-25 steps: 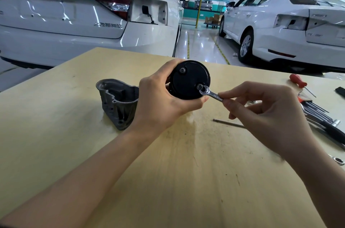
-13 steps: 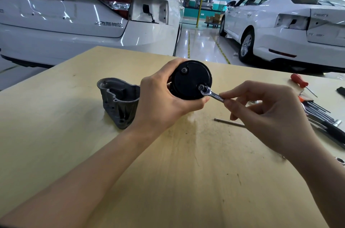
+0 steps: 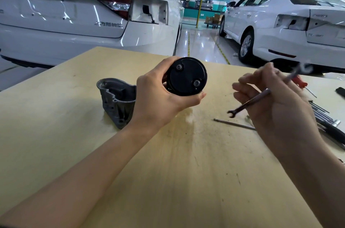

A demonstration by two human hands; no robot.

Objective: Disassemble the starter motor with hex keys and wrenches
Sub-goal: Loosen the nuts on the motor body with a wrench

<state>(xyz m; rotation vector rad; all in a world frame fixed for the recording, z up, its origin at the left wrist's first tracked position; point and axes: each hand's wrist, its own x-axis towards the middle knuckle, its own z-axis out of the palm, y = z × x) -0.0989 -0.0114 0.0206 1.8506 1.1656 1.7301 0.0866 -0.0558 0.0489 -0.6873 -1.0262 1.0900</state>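
- Left hand [image 3: 158,97] wraps the black round starter motor body [image 3: 186,76], end cap facing the camera, held above the pale wooden table [image 3: 168,171].
- Right hand [image 3: 270,101] pinches the slim steel combination wrench [image 3: 250,101] mid-shaft, off to the right of the motor, touching no bolt.
- Two end-cap bolts [image 3: 196,83] look still seated; seat the wrench squarely, keep the body from turning.
- Grey cast aluminium housing [image 3: 117,101] stands on the table, just left of the holding hand.

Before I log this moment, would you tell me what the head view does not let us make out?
- Upper end of the slim metal wrench: motion blur smears it.
- Body of the black cylindrical motor: the left hand covers it; only the end cap shows.
- How loose its two bolts are: too small.
- Dark tool bundle on the wooden table: cut by the right edge.
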